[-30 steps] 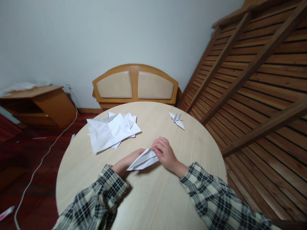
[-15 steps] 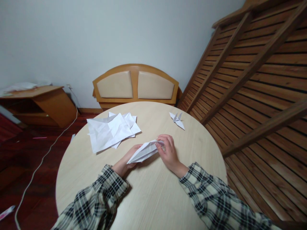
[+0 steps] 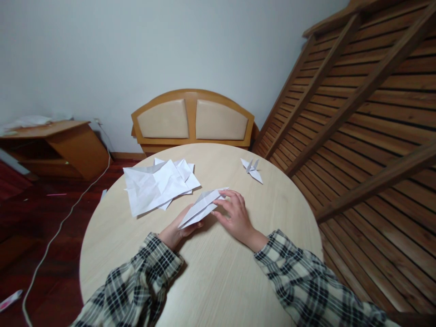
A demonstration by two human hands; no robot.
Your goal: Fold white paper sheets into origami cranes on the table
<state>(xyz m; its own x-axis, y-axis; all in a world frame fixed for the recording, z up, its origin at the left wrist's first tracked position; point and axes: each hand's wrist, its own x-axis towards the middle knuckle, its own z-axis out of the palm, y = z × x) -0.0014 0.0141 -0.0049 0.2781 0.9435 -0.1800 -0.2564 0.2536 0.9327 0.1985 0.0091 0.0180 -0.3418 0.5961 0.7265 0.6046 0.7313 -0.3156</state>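
Paper (image 3: 203, 207), folded into a long pointed shape, is being held just above the round bench (image 3: 211, 277), near its middle. The left hand (image 3: 177, 231) is gripping the near end from below, its fingers closing on the fold. The right hand (image 3: 235, 218) is lying beside the far end, its fingers (image 3: 227, 194) spread loosely and touching the paper's edge there, the palm facing down over the bench. Both sleeves are showing a plaid pattern. A pile of creased sheets (image 3: 156, 185) is lying to the left, well apart from the hands. A small crane (image 3: 252, 170) is sitting near the far right rim. A chair (image 3: 192, 120) is standing behind the bench.
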